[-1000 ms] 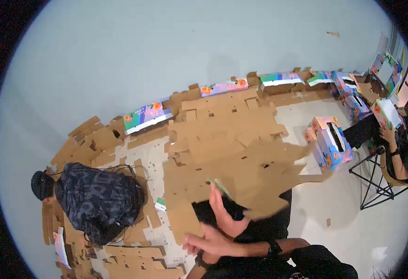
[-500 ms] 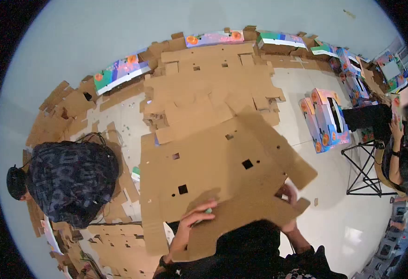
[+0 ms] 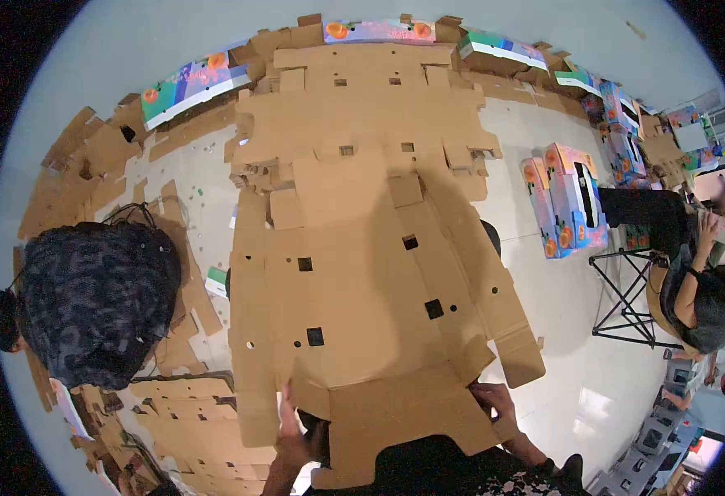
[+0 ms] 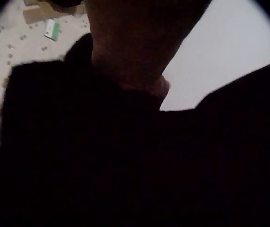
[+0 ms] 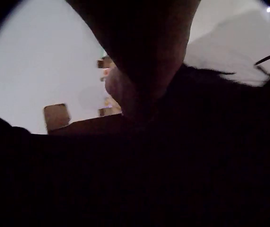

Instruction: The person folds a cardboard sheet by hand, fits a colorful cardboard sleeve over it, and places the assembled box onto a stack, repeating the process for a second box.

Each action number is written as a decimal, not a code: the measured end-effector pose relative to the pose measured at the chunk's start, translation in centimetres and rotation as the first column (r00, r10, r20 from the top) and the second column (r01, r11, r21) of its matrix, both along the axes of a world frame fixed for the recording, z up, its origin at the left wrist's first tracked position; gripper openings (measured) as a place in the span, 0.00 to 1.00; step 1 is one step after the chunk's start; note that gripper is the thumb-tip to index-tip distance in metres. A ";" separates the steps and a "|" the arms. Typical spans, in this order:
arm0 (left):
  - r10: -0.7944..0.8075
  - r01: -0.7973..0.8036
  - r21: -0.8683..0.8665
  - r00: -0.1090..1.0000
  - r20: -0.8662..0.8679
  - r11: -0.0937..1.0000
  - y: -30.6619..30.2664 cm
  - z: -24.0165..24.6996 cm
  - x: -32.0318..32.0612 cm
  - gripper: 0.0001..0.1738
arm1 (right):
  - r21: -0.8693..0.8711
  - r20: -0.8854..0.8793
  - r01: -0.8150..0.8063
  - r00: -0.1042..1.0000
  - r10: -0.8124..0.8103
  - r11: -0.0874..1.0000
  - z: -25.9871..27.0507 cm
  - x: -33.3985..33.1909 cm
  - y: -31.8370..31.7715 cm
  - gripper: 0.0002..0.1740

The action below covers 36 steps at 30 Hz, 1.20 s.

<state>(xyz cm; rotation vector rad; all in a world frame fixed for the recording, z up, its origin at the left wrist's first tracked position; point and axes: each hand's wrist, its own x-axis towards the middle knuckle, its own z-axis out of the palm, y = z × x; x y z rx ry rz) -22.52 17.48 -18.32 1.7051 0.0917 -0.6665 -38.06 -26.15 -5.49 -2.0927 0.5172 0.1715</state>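
A large brown cardboard sheet (image 3: 362, 289) with square and round holes lies in front of the person, its near flap (image 3: 412, 417) folded up at a crease. At its near left corner, the left hand (image 3: 293, 434) touches the board with one finger straight; its other fingers are hidden. By the near right corner, the right hand (image 3: 499, 407) has its fingers curled at the edge of the small corner flap. In the left wrist view the left hand (image 4: 130, 52) is dark, the fingers out of sight. The right hand (image 5: 144, 85) is equally dark in the right wrist view.
More flattened cardboard (image 3: 362, 116) lies beyond the sheet. A crouching person in a dark patterned top (image 3: 98, 302) is at left. Printed boxes (image 3: 565, 198) stand at right, near a seated person (image 3: 705, 306) and a folding stool (image 3: 631, 302). Pale floor shows between them.
The crossed hands have parted to the sheet's near corners. The sheet has swung round and lies straighter, its near flap raised. The left hand has moved left from the flap to the corner.
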 end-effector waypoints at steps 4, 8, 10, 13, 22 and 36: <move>-0.343 0.247 0.363 0.911 0.229 0.898 2.4 8.6 -0.9 0.36 | 0.106 0.067 0.473 0.874 -0.481 0.875 -7.9 -5.3 -4.7 0.15; -0.274 0.202 0.390 0.952 0.138 0.899 10.1 2.8 -3.5 0.39 | 0.414 0.137 0.397 0.862 -0.487 0.819 -0.8 6.1 -6.9 0.45; 0.164 -0.175 0.088 0.979 0.120 0.981 11.8 0.7 -2.1 0.41 | 0.448 0.185 0.286 0.897 -0.400 0.847 0.6 9.2 -7.7 0.46; 0.432 -0.414 -0.124 0.853 0.294 0.902 8.0 4.6 6.1 0.42 | 0.261 0.237 -0.057 0.971 -0.006 0.964 1.5 10.1 -9.9 0.38; -0.273 0.169 0.260 0.854 0.442 0.951 4.7 11.4 10.4 0.30 | 0.383 0.264 -0.063 0.964 -0.044 0.922 3.0 9.5 -7.8 0.21; -0.447 0.291 0.342 0.658 0.606 0.893 -9.3 13.1 16.5 0.51 | -0.273 0.282 -0.118 0.939 0.197 0.955 2.1 17.9 -0.7 0.54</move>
